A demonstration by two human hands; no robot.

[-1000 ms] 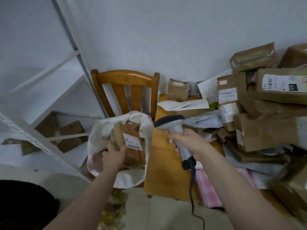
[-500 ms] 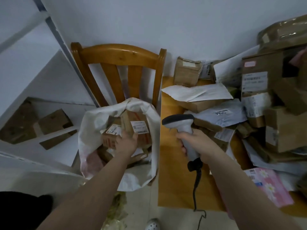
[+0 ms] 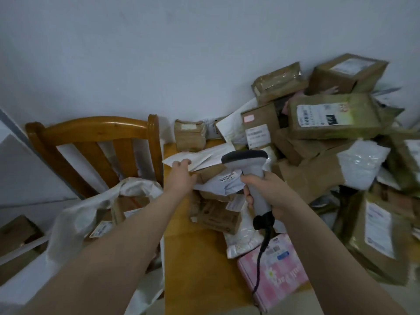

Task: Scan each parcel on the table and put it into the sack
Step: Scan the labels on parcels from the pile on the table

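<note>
Two arms stretched forward over the wooden table (image 3: pixel 193 264), one hand resting, one busy. My left hand (image 3: pixel 181 176) is palm down with the wrist straight. Its fingers (image 3: pixel 181 163) are loose and nearly straight, tips touching the near left corner of a flat white envelope (image 3: pixel 204 155) on top of the heap. Nothing is gripped there.

My right hand (image 3: pixel 270 192) is clenched round the handle of the grey barcode scanner (image 3: pixel 245 159), held upright. Its dark-topped head sits just above a grey poly mailer (image 3: pixel 223 181). The black cable (image 3: pixel 261 253) hangs down across a pink parcel (image 3: pixel 281 276).

Brown cartons (image 3: pixel 354 119) are stacked high against the wall on the right side of the table. Off the table's left edge, the white sack (image 3: pixel 75 214) slumps open against the wooden chair (image 3: pixel 91 130), below my left forearm. Labelled parcels (image 3: pixel 102 228) are already inside it.
</note>
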